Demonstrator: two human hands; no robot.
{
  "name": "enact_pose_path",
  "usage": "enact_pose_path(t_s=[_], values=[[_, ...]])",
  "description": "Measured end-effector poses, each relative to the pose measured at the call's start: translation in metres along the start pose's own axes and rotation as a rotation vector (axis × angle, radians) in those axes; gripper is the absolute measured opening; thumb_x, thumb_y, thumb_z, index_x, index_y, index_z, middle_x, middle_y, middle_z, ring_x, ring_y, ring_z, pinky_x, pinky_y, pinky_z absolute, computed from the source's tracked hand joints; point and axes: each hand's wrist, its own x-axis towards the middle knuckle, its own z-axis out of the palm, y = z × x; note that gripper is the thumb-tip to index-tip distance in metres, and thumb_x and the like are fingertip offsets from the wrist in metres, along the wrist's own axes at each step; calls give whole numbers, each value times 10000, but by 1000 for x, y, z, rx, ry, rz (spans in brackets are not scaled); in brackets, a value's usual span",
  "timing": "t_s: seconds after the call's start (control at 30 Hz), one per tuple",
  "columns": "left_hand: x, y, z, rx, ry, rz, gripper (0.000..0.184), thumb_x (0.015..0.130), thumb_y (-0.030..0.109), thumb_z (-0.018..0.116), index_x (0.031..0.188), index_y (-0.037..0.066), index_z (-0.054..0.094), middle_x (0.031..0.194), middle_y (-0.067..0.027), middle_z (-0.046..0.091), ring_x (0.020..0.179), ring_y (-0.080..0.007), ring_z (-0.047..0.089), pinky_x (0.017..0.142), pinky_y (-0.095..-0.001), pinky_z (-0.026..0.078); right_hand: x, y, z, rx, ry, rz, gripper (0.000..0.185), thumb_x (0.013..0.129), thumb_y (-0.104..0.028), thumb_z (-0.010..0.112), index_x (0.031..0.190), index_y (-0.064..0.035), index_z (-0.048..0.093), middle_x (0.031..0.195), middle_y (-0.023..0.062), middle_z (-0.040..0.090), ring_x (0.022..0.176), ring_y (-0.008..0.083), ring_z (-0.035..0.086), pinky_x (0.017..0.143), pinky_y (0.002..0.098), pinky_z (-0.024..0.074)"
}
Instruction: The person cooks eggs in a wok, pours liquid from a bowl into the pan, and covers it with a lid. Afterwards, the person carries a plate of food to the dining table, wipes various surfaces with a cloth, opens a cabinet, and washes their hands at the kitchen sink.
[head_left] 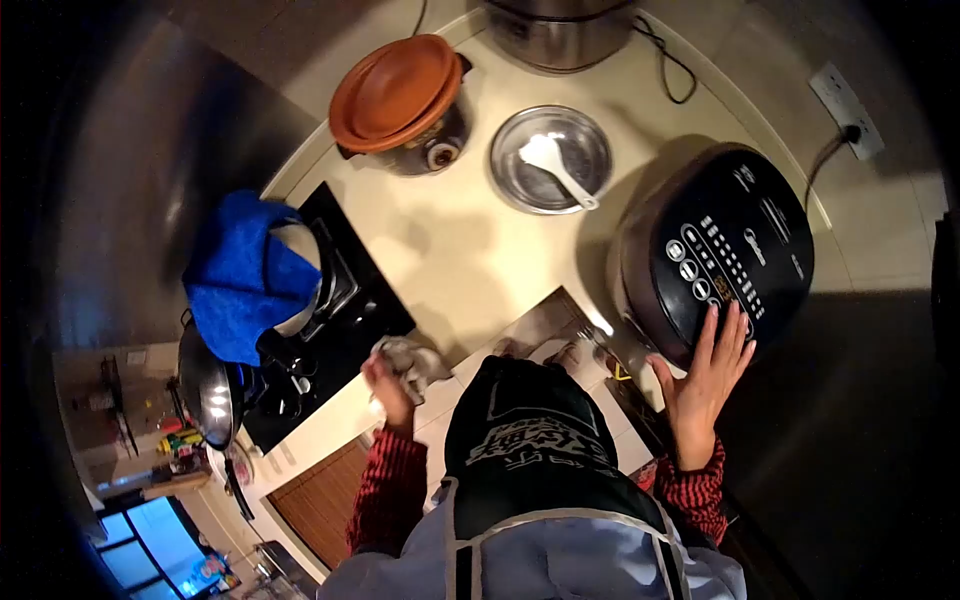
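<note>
A crumpled pale cloth is in my left hand, whose fingers are closed on it by the counter's front edge. On the right, my right hand lies on the front of a black rice cooker, fingers stretched out and thumb apart. Its fingertips touch the lower part of the button panel. The cooker's lid is down. Behind and left of it, a steel bowl holds a white rice paddle, its handle resting over the rim.
A slow cooker with a brown lid stands at the back left, near a large steel pot. On the black stove, a blue cloth covers a pot beside a wok. A wall socket holds a plug.
</note>
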Motion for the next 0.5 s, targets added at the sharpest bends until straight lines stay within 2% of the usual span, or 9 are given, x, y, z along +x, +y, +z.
enact_pose_path(t_s=[0.03,0.1,0.17,0.3,0.33,0.37,0.43,0.47,0.5], values=[[3,0,20,-11,57,-18,137,841,206,423,851,77,468,726,-2,467,668,-102,471,572,-249,415,-1,0,3,-20,-12,-9,854,568,-309,691,1240,-20,249,1287,204,213,1192,353,195,938,500,145],[11,9,51,-80,-29,-84,125,836,205,437,843,81,452,721,-2,460,672,-104,462,587,-262,414,0,2,3,-55,-33,-24,884,598,-388,653,1237,34,212,1291,220,190,1199,354,177,958,467,131],[19,26,84,-52,-62,-130,131,837,186,442,784,67,435,686,39,400,650,-55,353,603,-193,311,1,1,2,-94,-34,-22,888,625,-440,612,1237,53,197,1293,221,187,1205,352,165,964,455,125],[46,60,137,-54,-201,-17,153,844,203,433,768,70,423,661,44,359,613,-50,306,566,-191,279,3,-4,2,-126,-40,0,892,659,-500,549,1247,53,169,1298,222,171,1213,349,146,964,455,127],[57,60,142,-51,-259,-76,136,838,188,444,815,54,439,698,26,394,665,-61,351,613,-196,309,3,-5,2,-113,-25,13,765,705,-417,548,1216,63,242,1287,231,186,1200,350,177,960,459,137],[69,55,149,-52,-272,-83,136,838,188,444,815,54,439,698,26,394,665,-61,351,613,-196,309,-1,-12,3,-122,-27,25,765,705,-417,548,1216,63,242,1287,231,186,1200,350,177,960,459,137],[98,23,165,41,-517,18,172,830,168,455,932,29,458,801,-8,454,773,-92,412,705,-199,330,-8,-30,7,143,156,-139,593,745,-278,517,1185,54,296,1251,242,243,1185,347,213,965,438,144],[122,-31,166,37,-594,24,296,801,160,491,1058,24,441,1006,-88,481,931,-180,446,796,-221,334,-7,-45,17,399,113,-304,468,752,-157,471,1139,72,342,1159,243,358,1090,358,342,938,425,218],[123,-26,171,717,-594,613,364,770,159,506,1105,37,432,1188,-127,390,1054,-270,391,871,-303,307,2,-73,26,588,-70,-209,447,772,-124,458,1156,64,326,1054,207,451,953,305,454,875,373,320]])
